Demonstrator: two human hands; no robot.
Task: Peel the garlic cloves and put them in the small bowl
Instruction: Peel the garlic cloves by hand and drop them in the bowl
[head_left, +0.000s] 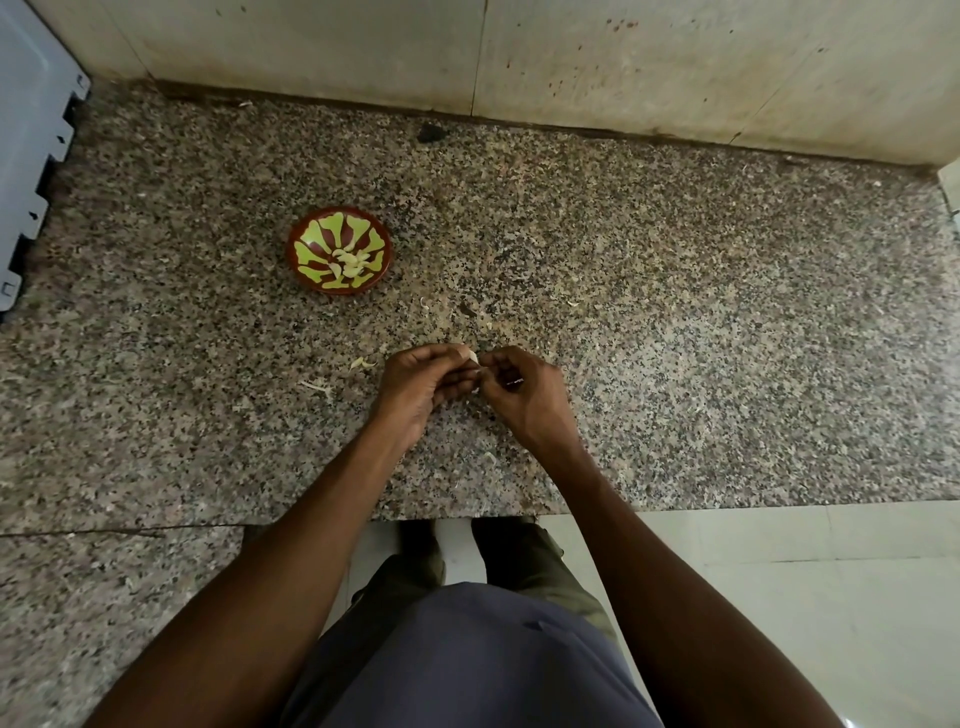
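Note:
A small red bowl (300, 260) with a green pattern sits on the granite counter (675, 322), up and left of my hands. Several peeled garlic cloves (352, 262) lie in its middle. My left hand (421, 384) and my right hand (524, 395) meet over the counter's front part, fingers curled. Between their fingertips they pinch one pale garlic clove (474, 357), mostly hidden by the fingers.
Bits of garlic skin (362, 363) lie scattered on the counter around my hands. A grey appliance (31, 156) stands at the far left. A tiled wall (571, 62) closes the back. The counter's front edge runs just below my wrists.

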